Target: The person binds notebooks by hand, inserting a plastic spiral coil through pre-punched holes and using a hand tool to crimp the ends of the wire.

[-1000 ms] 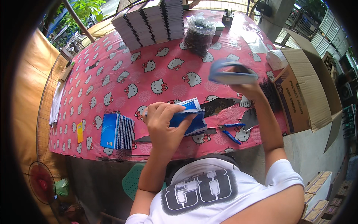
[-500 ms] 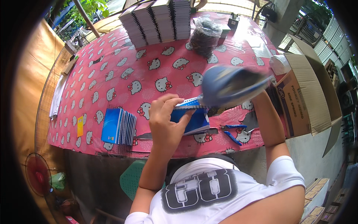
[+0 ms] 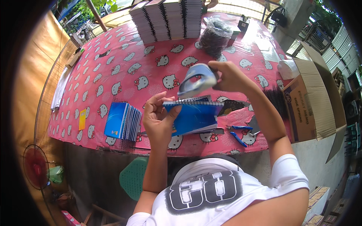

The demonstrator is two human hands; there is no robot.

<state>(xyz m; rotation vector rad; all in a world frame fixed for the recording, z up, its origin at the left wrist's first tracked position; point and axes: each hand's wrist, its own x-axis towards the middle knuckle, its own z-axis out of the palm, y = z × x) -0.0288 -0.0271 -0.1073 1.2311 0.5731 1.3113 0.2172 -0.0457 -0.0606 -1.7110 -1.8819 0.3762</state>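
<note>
The person holds a blue spiral-bound notebook (image 3: 194, 116) up over the near edge of the table (image 3: 124, 67), its wire spine along the top edge and its glossy cover facing them. The left hand (image 3: 158, 118) grips the notebook's left end, thumb on the cover and fingers curled behind. The right hand (image 3: 230, 77) is raised just above the spine, closed around a curved pale blue-grey tool (image 3: 197, 80) with openings in it; its lower tip hangs close to the wire. On the pink cartoon-cat tablecloth, a stack of blue notebooks (image 3: 122, 120) lies to the left, blue-handled pliers (image 3: 238, 133) to the right. Tall stacks of notebooks (image 3: 166, 19) stand at the far side, beside a bag of dark coils (image 3: 215, 35).
</note>
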